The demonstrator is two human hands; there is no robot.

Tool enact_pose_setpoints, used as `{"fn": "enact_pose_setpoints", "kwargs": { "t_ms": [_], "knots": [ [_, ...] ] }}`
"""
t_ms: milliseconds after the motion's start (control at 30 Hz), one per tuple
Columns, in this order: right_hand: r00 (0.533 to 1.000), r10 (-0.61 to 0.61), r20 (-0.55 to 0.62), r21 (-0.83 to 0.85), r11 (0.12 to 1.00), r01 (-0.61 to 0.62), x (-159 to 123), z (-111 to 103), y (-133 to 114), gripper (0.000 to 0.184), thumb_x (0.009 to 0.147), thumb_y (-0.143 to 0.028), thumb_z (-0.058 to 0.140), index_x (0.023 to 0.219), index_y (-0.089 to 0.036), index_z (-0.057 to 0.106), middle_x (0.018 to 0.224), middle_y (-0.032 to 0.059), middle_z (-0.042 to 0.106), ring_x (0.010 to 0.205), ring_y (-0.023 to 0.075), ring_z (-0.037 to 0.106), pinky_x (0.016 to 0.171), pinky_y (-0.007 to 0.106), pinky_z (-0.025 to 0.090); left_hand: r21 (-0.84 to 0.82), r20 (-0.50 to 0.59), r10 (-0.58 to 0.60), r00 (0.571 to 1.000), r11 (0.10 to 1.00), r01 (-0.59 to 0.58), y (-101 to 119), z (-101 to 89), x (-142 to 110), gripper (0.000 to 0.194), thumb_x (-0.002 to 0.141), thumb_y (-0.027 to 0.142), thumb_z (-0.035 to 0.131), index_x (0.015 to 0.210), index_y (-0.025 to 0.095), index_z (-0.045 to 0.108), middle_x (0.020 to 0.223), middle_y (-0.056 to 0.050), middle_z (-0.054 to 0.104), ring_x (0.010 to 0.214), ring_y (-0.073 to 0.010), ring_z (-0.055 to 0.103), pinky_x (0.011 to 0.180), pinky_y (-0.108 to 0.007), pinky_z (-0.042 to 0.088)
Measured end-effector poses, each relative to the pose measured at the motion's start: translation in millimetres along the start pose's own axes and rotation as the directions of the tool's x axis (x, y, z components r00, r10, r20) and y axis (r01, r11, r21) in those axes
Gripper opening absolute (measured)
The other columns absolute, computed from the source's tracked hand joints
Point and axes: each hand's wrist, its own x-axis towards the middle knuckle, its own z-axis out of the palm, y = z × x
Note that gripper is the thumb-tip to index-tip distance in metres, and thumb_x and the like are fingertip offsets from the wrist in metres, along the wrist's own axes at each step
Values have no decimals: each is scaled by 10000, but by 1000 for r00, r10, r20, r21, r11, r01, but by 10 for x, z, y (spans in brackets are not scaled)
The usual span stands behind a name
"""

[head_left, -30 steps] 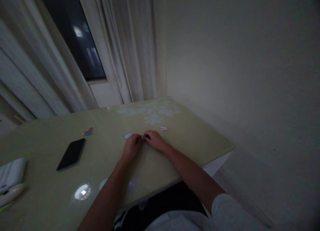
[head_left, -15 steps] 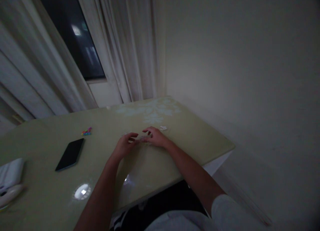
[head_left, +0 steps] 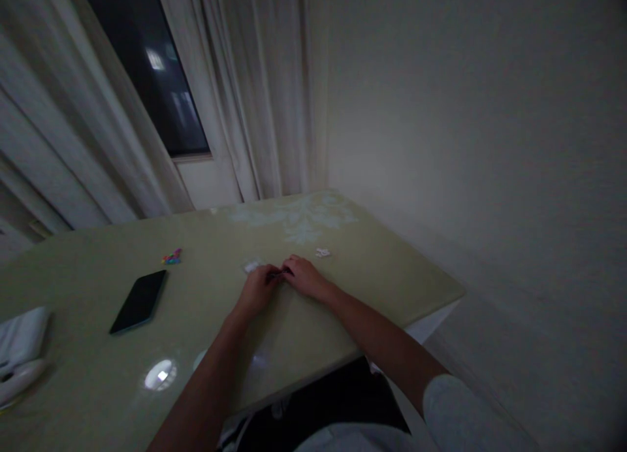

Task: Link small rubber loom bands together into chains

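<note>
Both hands meet over the table (head_left: 382, 269), left hand (head_left: 258, 289) and right hand (head_left: 304, 277) with fingers drawn together around a small dark thing (head_left: 278, 274) between their fingertips, its kind too blurred for me to tell. I judge it light, thin and easy to lose, so I'd pinch it by its ends, softly, in case it's fragile.

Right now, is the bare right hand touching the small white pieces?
Apart: the head view shows a strip of greenish tabletop between the right hand and the small white pieces.
</note>
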Motion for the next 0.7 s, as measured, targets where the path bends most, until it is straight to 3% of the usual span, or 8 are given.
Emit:
{"fn": "enact_pose_setpoints", "kwargs": {
  "t_ms": [133, 267, 367, 467, 533, 600, 633, 700],
  "knots": [
    [1000, -1, 11, 9, 1000, 1, 103, -142, 27, 221, 1032, -327, 679, 1174, -158, 699, 1189, 87, 713, 1046, 234, 702, 933, 444, 595, -6, 17, 1, 1000, 1000, 0, 4, -74, 67, 255, 1025, 365, 667, 1180, 164, 693, 1154, -72, 733, 988, -215, 726, 887, -433, 618],
    [997, -46, 63, 83, 996, 40, 173, -309, 75, 79, 980, -174, 699, 1002, -179, 775, 989, 60, 773, 945, 204, 713, 889, 336, 547, -9, 69, 16, 997, 1000, -15, 4, -184, 155, 236, 1025, 364, 669, 1147, 165, 703, 1132, -68, 742, 985, -212, 728, 894, -431, 614],
    [991, -83, 101, 155, 986, 66, 109, -386, 129, 146, 988, -161, 671, 1049, -207, 796, 992, 38, 772, 922, 179, 717, 856, 287, 532, -6, 83, 33, 996, 999, -33, -4, -240, 129, 215, 1023, 362, 665, 1100, 169, 719, 1093, -63, 755, 998, -216, 727, 930, -447, 595],
    [992, -70, 103, 182, 982, 50, -38, -414, 195, 198, 969, -298, 744, 1135, -199, 787, 1105, 76, 721, 903, 178, 697, 862, 304, 544, -1, 42, 33, 999, 999, -33, -38, -232, -22, 207, 1017, 325, 611, 1079, 182, 748, 1040, -89, 771, 972, -240, 732, 930, -457, 583],
    [993, -51, 107, 179, 983, 31, -135, -409, 221, 516, 825, -386, 896, 1278, -196, 735, 1240, 111, 655, 1045, 228, 674, 956, 354, 540, -3, -7, 35, 999, 999, -35, -66, -186, -158, 282, 936, 324, 658, 1181, 222, 753, 1172, -131, 760, 1071, -295, 718, 986, -483, 566],
    [990, -37, 135, 178, 984, 13, -197, -381, 213, 749, 739, -433, 956, 1393, -206, 667, 1313, 120, 604, 1213, 280, 614, 1083, 405, 492, -6, -52, 31, 998, 999, -32, -82, -117, -274, 516, 789, 364, 804, 1286, 251, 723, 1347, -152, 702, 1255, -375, 641, 1094, -537, 510],
    [987, -35, 154, 180, 984, 7, -212, -356, 193, 743, 761, -424, 944, 1410, -207, 654, 1322, 120, 592, 1241, 284, 599, 1109, 409, 477, -11, -69, 25, 997, 1000, -25, -81, -77, -314, 560, 773, 383, 820, 1311, 267, 713, 1375, -153, 686, 1288, -393, 620, 1120, -558, 490],
    [984, -36, 173, 181, 984, 4, -218, -285, 130, 563, 866, -355, 869, 1376, -217, 673, 1284, 106, 600, 1211, 264, 609, 1091, 383, 489, -30, -91, 6, 996, 1000, -9, -59, 4, -354, 532, 809, 413, 793, 1317, 281, 707, 1344, -153, 693, 1261, -393, 635, 1104, -565, 506]
  ]
}}
